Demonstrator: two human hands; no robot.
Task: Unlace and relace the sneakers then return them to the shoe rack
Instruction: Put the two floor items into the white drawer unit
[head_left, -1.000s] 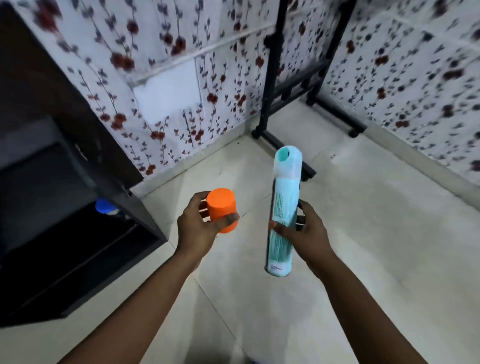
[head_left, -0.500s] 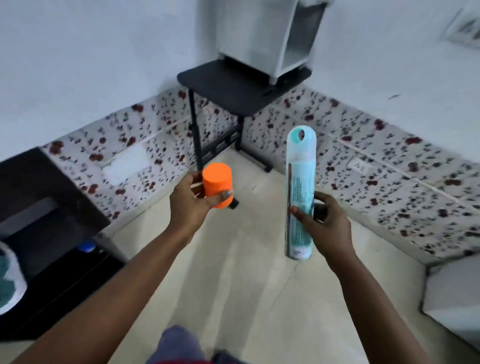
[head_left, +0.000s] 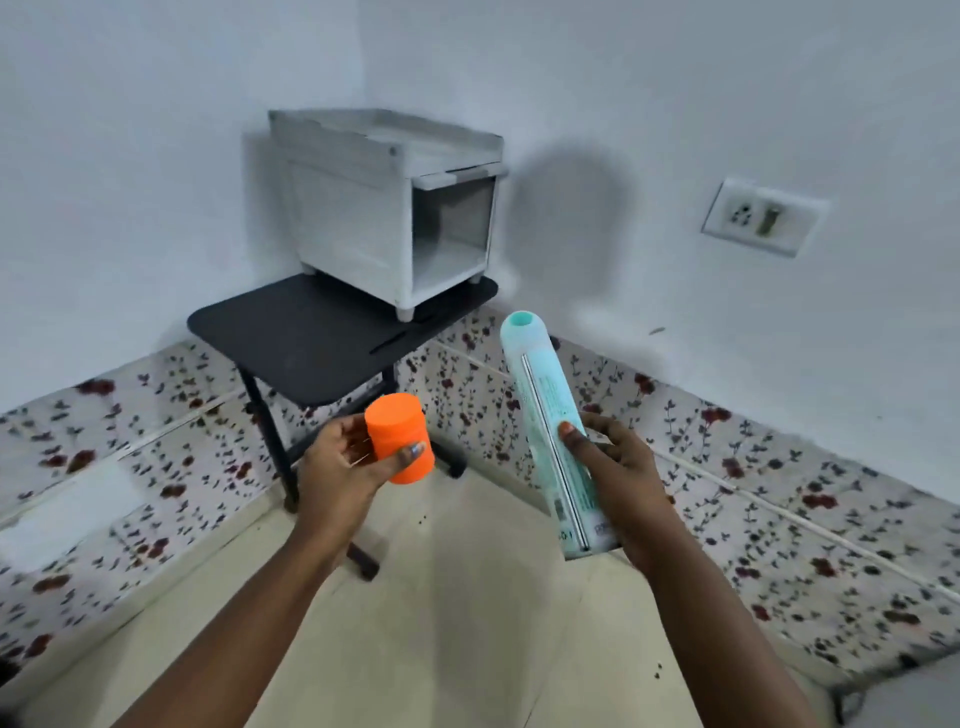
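Observation:
My left hand (head_left: 340, 470) grips a small orange cylinder (head_left: 399, 437), thumb across its front. A tall pale teal spray can (head_left: 550, 431) stands nearly upright, tilted a little left at the top, in the grip of my right hand (head_left: 621, 475). Both are held out in front of me above the floor. No sneakers or laces show in this view. A white box-shaped rack (head_left: 387, 205) with an open front stands on a small black table (head_left: 311, 338) in the room's corner, beyond my hands.
The black table's legs (head_left: 270, 441) reach down to the beige tiled floor (head_left: 467, 623). Flower-patterned tiles (head_left: 779, 519) line the lower walls. A wall socket (head_left: 761, 215) sits on the white wall at the right.
The view has swung upward and toward the corner; the white rack and black table are now in full sight and closer. Both hands keep their hold on the cylinder and the can.

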